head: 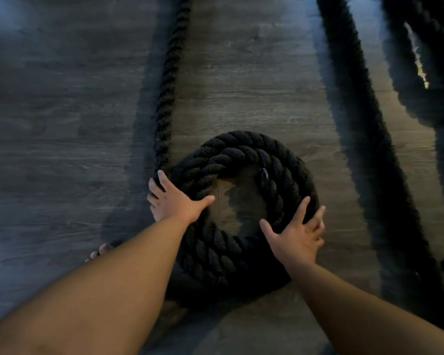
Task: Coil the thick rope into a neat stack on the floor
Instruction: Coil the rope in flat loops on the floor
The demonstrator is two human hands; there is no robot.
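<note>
Left hand (176, 201) and right hand (296, 234), fingers spread, lay flat on opposite sides of the coil (244, 147); rope (167, 93) trailed across the floor (62, 124).

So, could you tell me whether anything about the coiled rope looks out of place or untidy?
Nothing stands out. The coil sits in a fairly even ring on the floor, with the left hand and right hand resting on opposite sides. The uncoiled length runs straight away from it.

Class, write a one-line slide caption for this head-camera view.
Both hands, left hand and right hand, press on a coil of thick black rope on the wood floor.
</note>
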